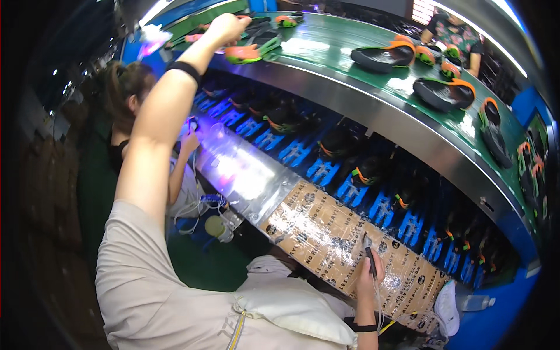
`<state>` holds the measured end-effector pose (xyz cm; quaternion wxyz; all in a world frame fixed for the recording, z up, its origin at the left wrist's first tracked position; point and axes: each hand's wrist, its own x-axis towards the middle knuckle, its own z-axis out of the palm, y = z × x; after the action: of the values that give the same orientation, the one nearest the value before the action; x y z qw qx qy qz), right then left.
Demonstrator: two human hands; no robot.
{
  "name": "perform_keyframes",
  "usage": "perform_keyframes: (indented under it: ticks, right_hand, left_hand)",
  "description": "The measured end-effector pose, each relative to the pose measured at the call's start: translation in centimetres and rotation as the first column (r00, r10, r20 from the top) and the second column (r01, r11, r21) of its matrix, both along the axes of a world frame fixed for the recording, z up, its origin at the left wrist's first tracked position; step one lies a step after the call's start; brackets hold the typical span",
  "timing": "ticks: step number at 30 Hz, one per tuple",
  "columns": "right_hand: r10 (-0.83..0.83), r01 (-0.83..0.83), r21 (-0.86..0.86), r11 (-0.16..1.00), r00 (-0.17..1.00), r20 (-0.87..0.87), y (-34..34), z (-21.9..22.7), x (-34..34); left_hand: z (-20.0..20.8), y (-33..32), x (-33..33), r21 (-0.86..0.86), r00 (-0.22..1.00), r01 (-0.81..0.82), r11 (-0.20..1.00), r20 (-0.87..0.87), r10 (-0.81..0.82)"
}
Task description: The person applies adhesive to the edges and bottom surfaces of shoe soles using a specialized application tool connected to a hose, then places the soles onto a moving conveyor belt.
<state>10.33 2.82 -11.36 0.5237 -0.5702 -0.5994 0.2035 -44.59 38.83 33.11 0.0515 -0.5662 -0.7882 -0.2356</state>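
Observation:
My left arm reaches up to the green conveyor belt, where my left hand (228, 29) is over black and orange sandal parts. Its fingers look curled closed, but what they hold cannot be made out. Just below it lies an orange and green sandal (244, 54). Low on the right, my right hand (367, 281) is closed round a black pen-like tool (371, 261) with a thin pale cord running down the wrist. The tool's tip points away from me, over the bench covered in printed brown paper (315, 224) under clear film.
Black sandals with orange straps (382, 57) ride on the green belt (326, 44). Beneath it, blue holders (294, 153) carry more footwear. A co-worker (129, 87) sits at left by a metal plate (242, 175); another person (452, 32) stands beyond. A plastic bottle (475, 303) lies at right.

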Motion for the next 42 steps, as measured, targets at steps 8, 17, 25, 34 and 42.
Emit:
perform_keyframes:
  ticks: [8, 17, 25, 34, 42]
  right_hand:
    - [-0.003, 0.002, -0.022, 1.0, 0.999, -0.036, 0.4, -0.6, -0.6]
    - [-0.004, -0.078, -0.187, 0.979, 0.916, -0.402, -0.2, 2.5, 0.0]
    - [0.152, -0.283, -0.175, 0.943, 0.833, -0.532, -0.5, 11.5, -6.0]
    - [0.262, -0.37, -0.158, 0.916, 0.847, -0.463, 1.9, 14.4, -12.1]
    - [0.236, -0.313, -0.146, 0.938, 0.889, -0.391, 2.9, 14.8, -13.4]
  left_hand:
    - [-13.2, -3.0, 0.6, 0.713, 0.753, 0.097, 0.694, 0.404, -0.52]
    - [-32.3, -19.7, 11.8, 0.54, -0.549, 0.15, 0.828, 0.742, -0.384]
    - [-39.9, -31.8, 22.3, 0.509, -0.929, 0.2, 0.837, 0.369, -0.002]
    - [-38.6, -34.3, 24.9, 0.423, -0.882, 0.303, 0.854, 0.464, 0.083]
    - [-38.1, -35.1, 25.5, 0.365, -0.832, 0.367, 0.856, 0.54, 0.127]
